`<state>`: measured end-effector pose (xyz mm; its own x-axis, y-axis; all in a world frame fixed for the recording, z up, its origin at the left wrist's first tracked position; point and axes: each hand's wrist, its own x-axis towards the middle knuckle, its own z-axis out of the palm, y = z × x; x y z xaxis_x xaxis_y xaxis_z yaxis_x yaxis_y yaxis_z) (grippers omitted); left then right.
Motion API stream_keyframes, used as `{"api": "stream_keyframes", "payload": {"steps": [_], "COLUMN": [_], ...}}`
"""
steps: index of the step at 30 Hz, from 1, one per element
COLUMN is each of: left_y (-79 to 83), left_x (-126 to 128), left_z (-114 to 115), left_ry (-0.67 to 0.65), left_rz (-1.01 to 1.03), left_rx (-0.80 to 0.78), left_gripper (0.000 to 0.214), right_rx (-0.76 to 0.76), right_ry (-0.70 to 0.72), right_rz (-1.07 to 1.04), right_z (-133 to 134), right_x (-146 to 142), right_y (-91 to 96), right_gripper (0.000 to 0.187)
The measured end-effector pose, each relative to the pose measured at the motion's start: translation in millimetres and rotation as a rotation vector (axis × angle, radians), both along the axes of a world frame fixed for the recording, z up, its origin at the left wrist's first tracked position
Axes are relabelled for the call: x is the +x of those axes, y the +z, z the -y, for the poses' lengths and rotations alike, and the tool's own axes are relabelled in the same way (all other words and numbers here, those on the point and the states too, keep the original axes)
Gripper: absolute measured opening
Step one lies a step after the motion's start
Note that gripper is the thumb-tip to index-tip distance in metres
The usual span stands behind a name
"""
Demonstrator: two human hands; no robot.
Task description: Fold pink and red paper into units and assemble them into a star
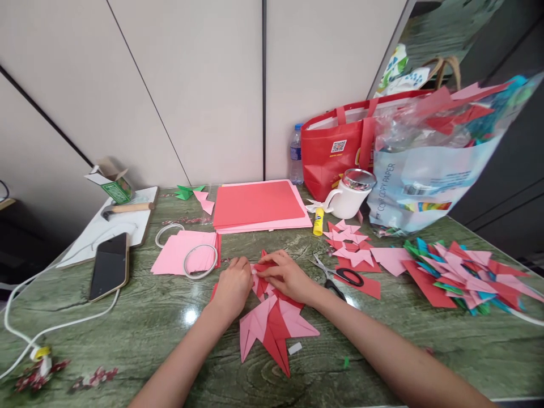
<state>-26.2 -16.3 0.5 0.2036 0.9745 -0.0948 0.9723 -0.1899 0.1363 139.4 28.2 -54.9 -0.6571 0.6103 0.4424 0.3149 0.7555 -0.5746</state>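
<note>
A folded star-like piece of red and pink paper [272,328] lies on the green marbled table [170,317] in front of me. My left hand [233,286] rests on its upper left part with fingers curled, pinching the paper. My right hand [289,276] presses on its upper edge from the right, fingers bent and closed on a fold. The two hands almost touch at the fingertips.
Black-handled scissors [340,276] lie just right of my right hand. Folded pink and red pieces [351,245], a multicoloured pile [463,277], a glue stick [318,222], a white mug [351,195], paper stacks [259,205], a phone [109,265], cable and bags [340,150] surround them.
</note>
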Motion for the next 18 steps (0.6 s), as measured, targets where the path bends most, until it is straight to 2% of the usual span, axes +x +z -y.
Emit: {"api": "stream_keyframes", "payload": {"steps": [8, 12, 16, 18], "left_y": [-1.1, -1.0, 2.0, 4.4], "left_x": [-10, -17, -19, -17], "left_z": [-4, -7, -7, -6], "left_ry": [-0.072, -0.151, -0.305, -0.336], "left_rz": [-0.006, -0.001, -0.128, -0.203], "left_rx": [0.001, -0.014, 0.027, 0.029], "left_gripper": [0.02, 0.021, 0.02, 0.019], "right_rx": [-0.007, -0.017, -0.027, -0.026], "right_ry": [0.002, 0.008, 0.004, 0.002], "right_rz": [0.008, -0.009, -0.01, -0.004], "right_z": [-1, -1, -1, -1], "right_x": [1, 1, 1, 1], "right_y": [-0.6, 0.4, 0.6, 0.9], "right_gripper": [0.019, 0.019, 0.018, 0.019]}}
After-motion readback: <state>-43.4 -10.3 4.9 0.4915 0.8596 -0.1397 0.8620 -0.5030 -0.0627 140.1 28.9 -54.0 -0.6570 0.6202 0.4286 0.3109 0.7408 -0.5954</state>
